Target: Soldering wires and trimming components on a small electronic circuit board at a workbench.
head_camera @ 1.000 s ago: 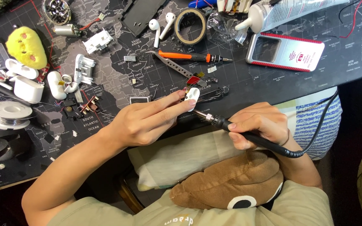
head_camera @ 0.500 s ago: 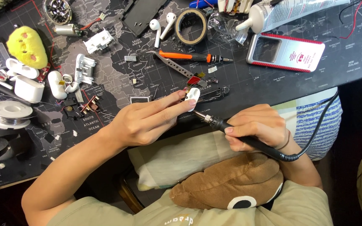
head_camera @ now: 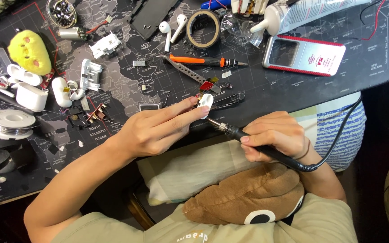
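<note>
My left hand (head_camera: 158, 128) reaches over the front edge of the dark map-printed mat (head_camera: 266, 96), its extended fingers pinching a small white plastic part (head_camera: 206, 102). My right hand (head_camera: 273, 135) grips a black soldering iron (head_camera: 239, 133) like a pen; its metal tip points up-left and meets the lower end of the white part. The iron's black cable (head_camera: 338, 139) curls off to the right. A brown plush cushion (head_camera: 248, 198) lies in my lap below both hands.
The mat holds an orange-handled screwdriver (head_camera: 203, 60), tweezers (head_camera: 187, 69), a tape roll (head_camera: 203, 28), two white earbuds (head_camera: 172, 28), a red-rimmed metal tin (head_camera: 302, 55), a solder spool (head_camera: 6, 122), white earbud cases (head_camera: 30, 94) and a yellow plush (head_camera: 29, 51).
My right hand has shifted slightly left along the iron; the tip stays against the white part. My left hand holds still.
</note>
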